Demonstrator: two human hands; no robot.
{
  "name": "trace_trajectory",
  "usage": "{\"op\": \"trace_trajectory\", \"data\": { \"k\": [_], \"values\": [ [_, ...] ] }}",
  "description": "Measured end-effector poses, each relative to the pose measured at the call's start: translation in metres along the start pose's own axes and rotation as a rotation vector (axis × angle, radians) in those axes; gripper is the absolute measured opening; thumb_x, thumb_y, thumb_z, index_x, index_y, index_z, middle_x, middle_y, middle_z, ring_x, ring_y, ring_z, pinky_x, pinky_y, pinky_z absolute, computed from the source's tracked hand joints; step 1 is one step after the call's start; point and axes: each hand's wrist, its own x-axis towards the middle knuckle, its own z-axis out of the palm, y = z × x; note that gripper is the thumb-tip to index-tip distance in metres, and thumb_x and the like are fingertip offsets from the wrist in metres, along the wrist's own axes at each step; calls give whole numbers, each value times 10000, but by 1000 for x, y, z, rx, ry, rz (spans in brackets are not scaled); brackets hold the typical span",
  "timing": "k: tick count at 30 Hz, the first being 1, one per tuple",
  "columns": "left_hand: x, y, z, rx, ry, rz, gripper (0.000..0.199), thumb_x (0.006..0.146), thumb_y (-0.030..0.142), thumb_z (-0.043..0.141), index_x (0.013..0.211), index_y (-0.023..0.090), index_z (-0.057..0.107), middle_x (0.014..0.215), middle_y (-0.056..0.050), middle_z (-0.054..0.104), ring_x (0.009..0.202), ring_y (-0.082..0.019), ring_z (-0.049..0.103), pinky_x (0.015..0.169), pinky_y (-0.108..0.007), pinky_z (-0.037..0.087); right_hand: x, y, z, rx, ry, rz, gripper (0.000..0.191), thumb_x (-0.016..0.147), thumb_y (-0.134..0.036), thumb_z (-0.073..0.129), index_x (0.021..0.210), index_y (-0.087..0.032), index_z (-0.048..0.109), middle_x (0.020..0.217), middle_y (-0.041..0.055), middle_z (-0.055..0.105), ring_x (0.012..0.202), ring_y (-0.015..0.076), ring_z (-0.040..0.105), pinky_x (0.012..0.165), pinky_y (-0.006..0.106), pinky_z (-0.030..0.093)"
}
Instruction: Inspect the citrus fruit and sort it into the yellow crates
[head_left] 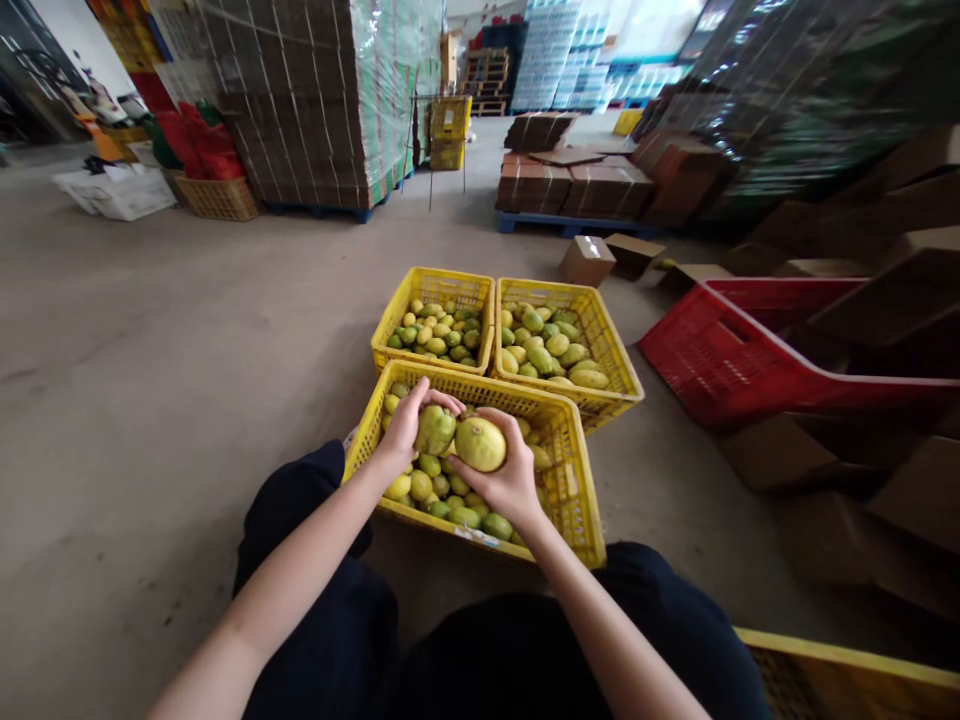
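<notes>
My left hand is closed around a green fruit. Right beside it, my right hand grips a larger yellow-green fruit. Both fruits are held above the near yellow crate, which has many yellow and green fruits in it. Two more yellow crates with similar fruit stand just behind, one at the back left and one at the back right. My hands hide part of the fruit in the near crate.
To the right lies a red crate with cardboard boxes around it. A small box sits behind the crates. Farther back are boxes on a blue pallet and a wrapped stack. Another yellow crate shows at bottom right.
</notes>
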Motion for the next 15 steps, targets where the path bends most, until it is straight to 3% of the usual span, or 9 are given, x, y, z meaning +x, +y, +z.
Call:
{"op": "trace_trajectory", "data": {
  "k": [4, 7, 10, 15],
  "values": [
    [6, -4, -1, -281, 162, -331, 487, 955, 415, 367, 765, 151, 729, 743, -79, 726, 832, -218, 693, 817, -318, 526, 3, 5, 5, 137, 74, 252, 775, 580, -337, 858, 1255, -251, 484, 1061, 36, 652, 930, 228, 655, 869, 389, 538],
    [8, -2, -2, -453, 246, -512, 392, 946, 297, 383, 906, 113, 727, 782, -89, 721, 757, -197, 687, 743, -307, 537, 9, 7, 8, 393, 92, 493, 570, 646, -344, 784, 1166, -265, 564, 1008, 6, 660, 850, 199, 653, 761, 336, 572],
    [9, -1, -1, -532, 336, -586, 270, 893, 174, 489, 1063, 132, 694, 803, -53, 710, 686, -161, 667, 706, -288, 534, 16, 6, 8, 717, 81, 770, 336, 723, -307, 668, 1045, -249, 590, 897, -3, 686, 722, 187, 668, 561, 283, 576],
    [12, -8, 1, -573, 444, -653, 367, 965, 258, 461, 1298, 154, 574, 1062, -92, 711, 870, -190, 692, 779, -302, 553, 24, 3, 8, 881, 58, 1146, 153, 886, -302, 548, 967, -177, 584, 659, 22, 681, 476, 164, 630, 418, 272, 562]
  ]
}}
